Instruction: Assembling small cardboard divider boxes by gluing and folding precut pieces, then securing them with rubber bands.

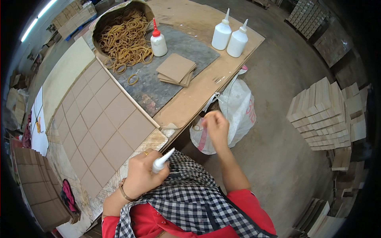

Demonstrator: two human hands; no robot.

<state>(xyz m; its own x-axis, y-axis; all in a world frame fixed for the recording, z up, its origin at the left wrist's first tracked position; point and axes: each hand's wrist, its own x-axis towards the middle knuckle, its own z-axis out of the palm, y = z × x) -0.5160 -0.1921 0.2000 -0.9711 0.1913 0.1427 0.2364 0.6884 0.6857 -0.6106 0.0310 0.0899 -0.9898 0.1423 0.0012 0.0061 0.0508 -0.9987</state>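
Note:
My left hand [142, 174] is wrapped round a white squeeze bottle [161, 162], its pointed nozzle tilted up to the right, close to my checked apron. To the right, my right hand [218, 130] is raised beside the table edge, in front of a white plastic bag [237, 104]. Its fingers look curled together and slightly blurred; what they hold, if anything, cannot be made out. On my left lie rows of square brown boards [115, 109], set edge to edge. A short stack of similar boards [176, 67] rests on a dark grey sheet farther off.
A sack of tan rubber bands [126, 37] spills onto the grey sheet [198, 51], near a red-capped bottle [158, 44]. Two white nozzle bottles [221, 35] stand at the table's far right. Stacked wooden blocks [317, 115] sit on the floor to the right.

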